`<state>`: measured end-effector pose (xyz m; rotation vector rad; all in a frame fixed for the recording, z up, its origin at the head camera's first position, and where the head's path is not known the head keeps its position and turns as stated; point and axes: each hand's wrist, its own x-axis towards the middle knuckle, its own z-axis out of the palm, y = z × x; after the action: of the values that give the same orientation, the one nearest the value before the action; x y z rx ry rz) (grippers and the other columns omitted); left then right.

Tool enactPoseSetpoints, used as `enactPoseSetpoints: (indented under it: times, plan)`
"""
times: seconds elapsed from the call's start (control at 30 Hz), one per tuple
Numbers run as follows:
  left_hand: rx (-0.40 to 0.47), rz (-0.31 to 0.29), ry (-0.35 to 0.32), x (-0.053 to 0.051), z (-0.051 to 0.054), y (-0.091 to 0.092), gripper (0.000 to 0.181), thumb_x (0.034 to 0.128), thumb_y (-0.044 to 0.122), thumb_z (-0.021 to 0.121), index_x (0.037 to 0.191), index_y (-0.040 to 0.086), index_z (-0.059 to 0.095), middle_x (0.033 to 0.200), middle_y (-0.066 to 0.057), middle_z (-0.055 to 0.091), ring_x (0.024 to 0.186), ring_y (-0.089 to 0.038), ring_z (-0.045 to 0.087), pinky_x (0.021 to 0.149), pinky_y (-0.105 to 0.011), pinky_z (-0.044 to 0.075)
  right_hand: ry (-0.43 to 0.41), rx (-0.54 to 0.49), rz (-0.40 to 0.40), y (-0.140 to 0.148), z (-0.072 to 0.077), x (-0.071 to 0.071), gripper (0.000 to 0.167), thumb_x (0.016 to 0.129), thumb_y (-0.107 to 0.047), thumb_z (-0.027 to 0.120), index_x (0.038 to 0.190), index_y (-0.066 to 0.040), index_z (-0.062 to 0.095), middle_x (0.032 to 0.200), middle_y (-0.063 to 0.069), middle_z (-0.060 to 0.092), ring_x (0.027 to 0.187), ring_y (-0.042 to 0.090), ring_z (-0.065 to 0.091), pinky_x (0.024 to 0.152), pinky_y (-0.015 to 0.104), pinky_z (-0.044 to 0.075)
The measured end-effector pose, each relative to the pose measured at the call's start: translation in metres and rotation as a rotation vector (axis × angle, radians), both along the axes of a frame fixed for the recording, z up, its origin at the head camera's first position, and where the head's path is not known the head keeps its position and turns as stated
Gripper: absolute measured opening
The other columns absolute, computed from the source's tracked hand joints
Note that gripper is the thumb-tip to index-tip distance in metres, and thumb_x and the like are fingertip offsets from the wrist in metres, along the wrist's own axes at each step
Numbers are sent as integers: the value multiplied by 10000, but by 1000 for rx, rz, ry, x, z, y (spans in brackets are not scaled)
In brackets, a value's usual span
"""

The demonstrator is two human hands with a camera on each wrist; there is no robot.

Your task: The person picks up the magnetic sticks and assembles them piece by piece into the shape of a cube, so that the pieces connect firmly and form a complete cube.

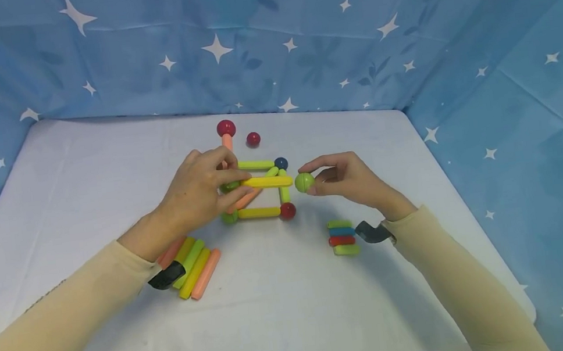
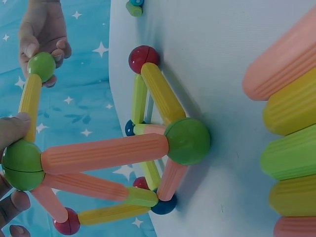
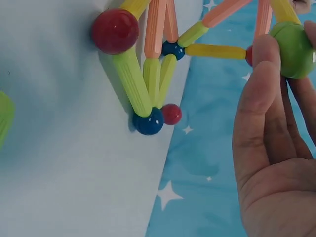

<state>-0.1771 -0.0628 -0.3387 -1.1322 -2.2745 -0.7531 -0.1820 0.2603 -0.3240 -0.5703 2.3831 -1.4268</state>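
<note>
My left hand (image 1: 199,188) pinches a yellow magnetic rod (image 1: 269,182) close to a green ball (image 2: 22,164) at the top of a frame built from rods and balls. With thumb and fingertips, my right hand (image 1: 348,182) holds another green ball (image 1: 305,182) at the rod's far end. In the left wrist view, that ball appears to touch the rod. Peach rods (image 2: 106,153) slope from the upper ball to the frame's base. Red ball (image 1: 288,211), blue ball (image 1: 281,164) and lower green ball (image 1: 230,217) mark base corners. My left hand partly hides the frame in the head view.
Several long peach, yellow and green rods (image 1: 205,274) lie by my left wrist. Several short rods (image 1: 343,240) lie in a stack below my right hand. A loose red ball (image 1: 253,139) sits behind the frame. Blue star-patterned cloth (image 1: 244,39) surrounds the white table (image 1: 278,316).
</note>
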Motion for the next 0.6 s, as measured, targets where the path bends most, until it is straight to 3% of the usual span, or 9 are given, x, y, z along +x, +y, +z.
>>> enactPoseSetpoints:
  times: [0.3,0.43,0.5,0.6]
  plan:
    - [-43,8,11,0,2,2,305,797,277,890,1037,102,815,911,-50,565,720,-188,528,664,-380,344,-47,-59,-42,-4,6,4,382,903,-79,760,1277,-53,688,1126,110,719,947,327,704,861,373,565]
    - [-92,16,21,-1,4,2,313,818,299,872,1048,96,813,927,-57,578,754,-197,533,675,-388,352,-73,-79,-49,-4,6,5,416,898,-93,777,1300,-66,676,1199,105,697,996,370,690,890,377,555]
    - [-103,16,20,-1,5,2,308,824,307,866,1047,100,816,933,-60,585,774,-200,542,685,-389,356,-85,-45,-38,-2,5,3,479,888,-115,796,1338,-71,640,1262,97,659,1023,368,685,912,383,546]
    - [-100,16,13,-1,5,2,314,823,312,866,1053,104,817,936,-63,593,780,-201,550,689,-390,355,-124,114,7,4,1,0,509,871,-188,822,1315,-64,606,1208,113,630,982,315,681,901,379,545]
